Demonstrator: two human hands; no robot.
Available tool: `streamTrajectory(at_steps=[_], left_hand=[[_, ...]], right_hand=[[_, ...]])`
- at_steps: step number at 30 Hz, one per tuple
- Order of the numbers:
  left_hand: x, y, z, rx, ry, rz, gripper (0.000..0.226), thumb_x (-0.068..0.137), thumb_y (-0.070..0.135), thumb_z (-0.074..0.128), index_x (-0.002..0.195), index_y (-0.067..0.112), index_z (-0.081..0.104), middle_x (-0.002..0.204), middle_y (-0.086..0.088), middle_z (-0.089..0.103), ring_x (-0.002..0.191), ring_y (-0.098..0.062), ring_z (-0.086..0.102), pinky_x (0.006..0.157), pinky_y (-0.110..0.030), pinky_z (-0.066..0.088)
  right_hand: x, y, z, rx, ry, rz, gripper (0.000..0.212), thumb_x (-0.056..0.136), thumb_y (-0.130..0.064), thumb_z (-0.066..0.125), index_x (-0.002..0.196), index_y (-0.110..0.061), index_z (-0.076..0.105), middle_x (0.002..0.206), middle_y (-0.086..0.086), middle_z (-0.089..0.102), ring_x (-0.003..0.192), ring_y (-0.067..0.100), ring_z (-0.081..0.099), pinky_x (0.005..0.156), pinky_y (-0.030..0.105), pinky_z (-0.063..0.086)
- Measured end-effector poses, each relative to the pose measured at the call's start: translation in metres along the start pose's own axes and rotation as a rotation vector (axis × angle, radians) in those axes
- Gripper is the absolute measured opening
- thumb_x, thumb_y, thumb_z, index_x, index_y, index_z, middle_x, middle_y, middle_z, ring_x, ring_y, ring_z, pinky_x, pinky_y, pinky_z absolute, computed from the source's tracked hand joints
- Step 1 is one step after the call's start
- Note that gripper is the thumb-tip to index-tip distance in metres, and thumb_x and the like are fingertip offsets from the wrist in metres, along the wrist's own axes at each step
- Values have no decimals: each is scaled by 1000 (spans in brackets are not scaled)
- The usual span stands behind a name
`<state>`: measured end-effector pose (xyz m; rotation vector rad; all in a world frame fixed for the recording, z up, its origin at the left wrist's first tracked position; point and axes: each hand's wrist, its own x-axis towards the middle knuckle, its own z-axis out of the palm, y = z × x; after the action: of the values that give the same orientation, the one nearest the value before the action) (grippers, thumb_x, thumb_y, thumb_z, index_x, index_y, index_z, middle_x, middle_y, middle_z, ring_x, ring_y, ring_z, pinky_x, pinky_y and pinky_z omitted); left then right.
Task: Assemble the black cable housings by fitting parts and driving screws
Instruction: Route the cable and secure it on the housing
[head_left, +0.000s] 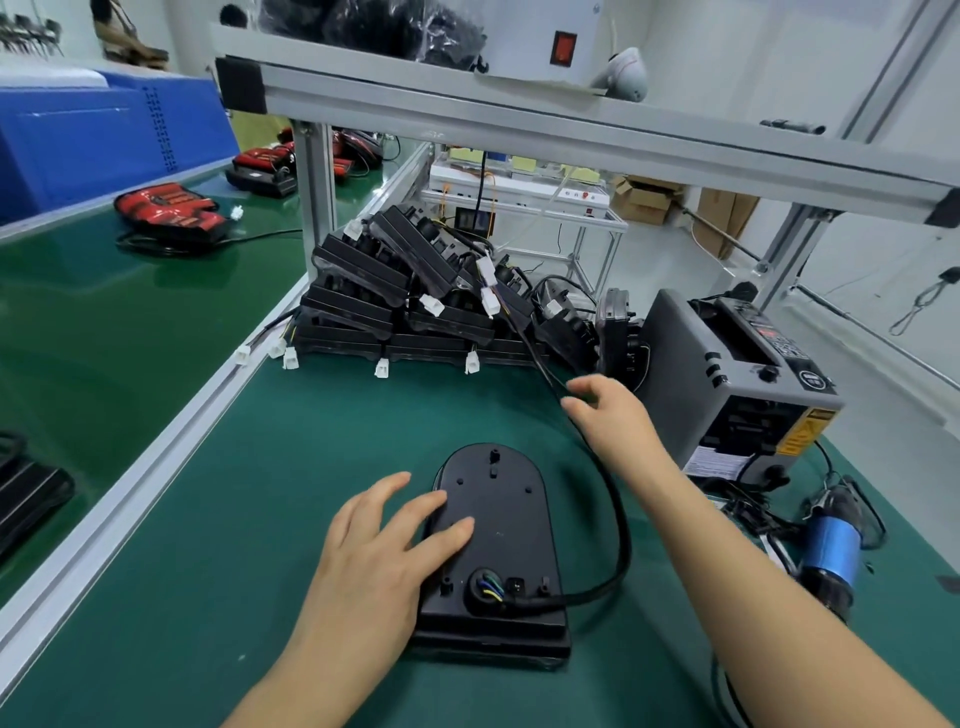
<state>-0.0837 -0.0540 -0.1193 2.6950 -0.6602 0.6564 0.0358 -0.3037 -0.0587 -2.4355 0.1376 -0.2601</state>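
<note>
A black housing (498, 540) with a rounded far end lies flat on the green mat (291, 467) in front of me. My left hand (384, 545) rests on its left side with straight fingers. A black cable (615, 525) leaves a round port at the housing's near end and loops right and up. My right hand (608, 415) pinches that cable further along, near the pile of housings.
A pile of black housings with white connectors (415, 301) sits at the back of the mat. A grey tape dispenser machine (737, 379) stands at right, a blue-bodied power screwdriver (826, 551) lies beside it. Red-and-black units (171, 210) lie on the green conveyor at left.
</note>
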Motion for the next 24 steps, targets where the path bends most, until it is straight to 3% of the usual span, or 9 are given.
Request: streamTrajectory(at_steps=[3, 6, 8, 10, 13, 16, 19, 22, 24], left_hand=[[0, -1, 1, -21, 29, 0, 75, 49, -13, 74, 110, 31, 70, 117, 1, 65, 118, -29, 43, 87, -49, 47], [-1, -3, 2, -13, 76, 36, 58, 66, -1, 55, 110, 33, 70, 117, 2, 65, 117, -29, 43, 85, -49, 48], [-2, -4, 2, 1, 84, 46, 58, 68, 0, 50, 111, 35, 69, 118, 3, 65, 118, -28, 43, 85, -48, 48], [-1, -4, 3, -14, 59, 37, 70, 56, -7, 68, 111, 35, 69, 118, 3, 65, 118, -28, 43, 84, -48, 48], [1, -5, 1, -29, 18, 29, 83, 41, -11, 77, 110, 35, 70, 117, 4, 66, 117, -27, 43, 83, -47, 49], [3, -6, 0, -41, 67, 75, 69, 54, -8, 68, 109, 34, 71, 114, 4, 66, 115, -25, 43, 82, -46, 51], [8, -6, -8, -80, 185, 117, 55, 72, 5, 43, 114, 30, 68, 117, 0, 64, 112, -23, 44, 83, -44, 52], [15, -3, -26, -127, 470, 103, 44, 83, 7, 48, 122, 24, 59, 120, -3, 56, 111, -24, 45, 98, -36, 41], [18, -3, -40, -10, 596, 66, 34, 90, 15, 54, 122, 20, 61, 119, -3, 55, 111, -26, 47, 98, -34, 38]], right_hand=[[36, -12, 9, -35, -46, 35, 51, 93, -19, 52, 142, -18, 39, 143, 3, 46, 103, 25, 64, 96, 39, 46], [60, -23, 22, 9, -163, 123, 58, 93, -13, 49, 148, -18, 28, 143, 10, 44, 69, 21, 68, 76, 38, 55], [68, -25, 29, 8, -240, 173, 54, 93, -12, 50, 145, -14, 33, 126, 14, 54, 59, 21, 65, 66, 36, 56], [70, -25, 33, -42, -247, 174, 40, 93, -16, 53, 132, -8, 46, 104, 10, 60, 67, 27, 68, 76, 42, 57], [66, -27, 30, -38, -97, 120, 23, 93, -26, 52, 112, -14, 59, 92, 3, 68, 66, 22, 70, 83, 42, 53], [50, -37, 18, -5, 42, 10, 17, 93, -33, 50, 102, -25, 62, 82, -5, 68, 56, 13, 67, 77, 35, 53], [24, -51, 9, -77, 58, -195, 15, 91, -34, 55, 101, -32, 65, 82, -8, 67, 71, 16, 66, 75, 33, 51], [-8, -66, 10, -277, -30, -444, 20, 91, -36, 58, 108, -36, 66, 102, -9, 64, 95, 13, 60, 80, 31, 48], [-28, -72, 16, -372, -94, -581, 21, 92, -38, 56, 110, -37, 66, 110, -12, 60, 101, 12, 59, 80, 33, 50]])
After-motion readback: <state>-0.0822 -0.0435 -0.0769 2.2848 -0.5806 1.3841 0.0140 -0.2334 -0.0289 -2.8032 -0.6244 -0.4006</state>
